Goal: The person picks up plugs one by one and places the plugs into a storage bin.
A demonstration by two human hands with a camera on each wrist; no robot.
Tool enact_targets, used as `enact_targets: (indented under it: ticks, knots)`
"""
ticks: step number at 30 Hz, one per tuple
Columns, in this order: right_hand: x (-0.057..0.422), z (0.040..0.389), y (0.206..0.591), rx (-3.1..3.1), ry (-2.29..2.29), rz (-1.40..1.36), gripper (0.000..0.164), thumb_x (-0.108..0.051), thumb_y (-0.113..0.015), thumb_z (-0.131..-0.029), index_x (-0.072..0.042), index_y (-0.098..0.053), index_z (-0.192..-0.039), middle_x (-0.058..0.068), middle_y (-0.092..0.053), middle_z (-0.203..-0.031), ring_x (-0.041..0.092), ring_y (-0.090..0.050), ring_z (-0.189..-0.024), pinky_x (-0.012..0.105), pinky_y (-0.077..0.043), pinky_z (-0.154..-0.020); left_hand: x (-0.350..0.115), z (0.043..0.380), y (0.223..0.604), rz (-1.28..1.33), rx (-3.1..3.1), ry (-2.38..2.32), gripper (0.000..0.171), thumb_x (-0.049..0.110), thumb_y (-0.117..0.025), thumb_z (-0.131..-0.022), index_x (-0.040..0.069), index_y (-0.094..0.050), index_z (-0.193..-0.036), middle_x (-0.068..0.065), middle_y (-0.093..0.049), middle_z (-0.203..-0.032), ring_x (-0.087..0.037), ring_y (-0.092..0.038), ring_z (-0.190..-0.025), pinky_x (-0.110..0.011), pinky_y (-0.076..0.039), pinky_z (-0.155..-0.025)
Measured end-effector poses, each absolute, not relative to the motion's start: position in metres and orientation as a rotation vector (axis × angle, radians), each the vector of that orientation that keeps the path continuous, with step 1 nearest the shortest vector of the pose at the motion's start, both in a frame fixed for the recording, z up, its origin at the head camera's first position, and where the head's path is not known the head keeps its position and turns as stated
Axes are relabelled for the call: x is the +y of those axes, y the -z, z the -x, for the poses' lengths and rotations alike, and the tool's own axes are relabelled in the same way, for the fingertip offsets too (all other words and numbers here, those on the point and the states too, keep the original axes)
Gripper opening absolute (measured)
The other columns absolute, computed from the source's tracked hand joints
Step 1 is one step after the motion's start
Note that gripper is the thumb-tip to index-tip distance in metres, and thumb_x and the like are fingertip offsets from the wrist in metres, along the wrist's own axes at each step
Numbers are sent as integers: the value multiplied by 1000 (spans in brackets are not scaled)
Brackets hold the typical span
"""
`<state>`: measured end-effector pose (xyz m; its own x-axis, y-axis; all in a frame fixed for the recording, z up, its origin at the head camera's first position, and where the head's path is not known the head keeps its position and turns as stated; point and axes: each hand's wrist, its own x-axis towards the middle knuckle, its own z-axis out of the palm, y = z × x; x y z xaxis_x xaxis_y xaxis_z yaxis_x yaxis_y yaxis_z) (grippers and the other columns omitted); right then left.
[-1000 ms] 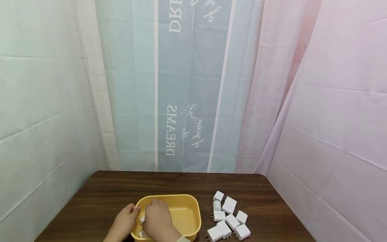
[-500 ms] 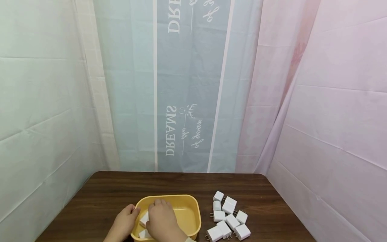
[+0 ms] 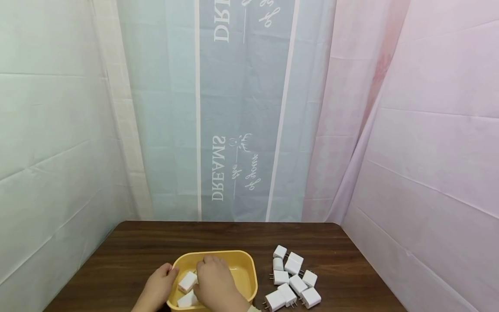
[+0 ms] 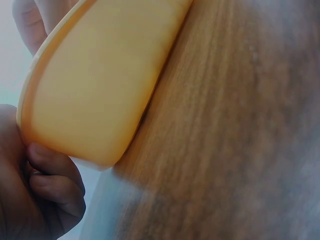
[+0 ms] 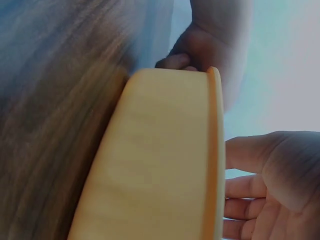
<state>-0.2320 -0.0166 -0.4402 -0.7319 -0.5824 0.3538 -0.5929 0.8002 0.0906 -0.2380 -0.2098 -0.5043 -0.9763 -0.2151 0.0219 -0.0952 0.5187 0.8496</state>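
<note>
A yellow plastic basin [image 3: 249, 277] stands on the dark wooden table. My left hand [image 3: 159, 284] grips its left rim; the left wrist view shows curled fingers [image 4: 55, 182] against the outer wall. My right hand [image 3: 216, 281] reaches down inside the basin, back of the hand up. Two white charger plugs, one farther back [image 3: 188, 281] and one nearer [image 3: 188, 299], lie on the basin floor left of it. In the right wrist view my right hand [image 5: 280, 185] is behind the rim, its fingertips hidden, so I cannot tell whether they hold a plug.
Right of the basin, several white charger plugs [image 3: 298, 284] lie in a loose cluster on the table [image 3: 343, 268], prongs pointing various ways. A printed curtain [image 3: 234, 173] hangs behind the table, with pale cloth [image 3: 429, 173] along the sides.
My right hand has shifted a little to the right inside the basin, uncovering more of the two plugs at the left. My left hand has stayed on the rim.
</note>
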Motion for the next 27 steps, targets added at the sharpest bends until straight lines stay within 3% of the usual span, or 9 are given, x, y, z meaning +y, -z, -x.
enact_targets:
  ticks: [16,27]
  knots:
    - [9,232,429,-2627,-143,-837,36,-38,-87,-78,-12,-74,-99,0,-65,-95,17,-63,-91,34,-54,-83,-209,238,505,-285,-2640,1469,29,26,-49,-106,9,-48,-84,-4,-45,-68,-18,-49,-60,-31,-40,-53]
    - [26,239,421,-2639,-192,-787,39,-38,-85,-80,-10,-74,-104,1,-64,-95,19,-60,-90,37,-53,-83,-208,240,505,-297,-2666,1490,31,30,-48,-107,8,-48,-86,-3,-44,-69,-17,-48,-59,-31,-41,-53]
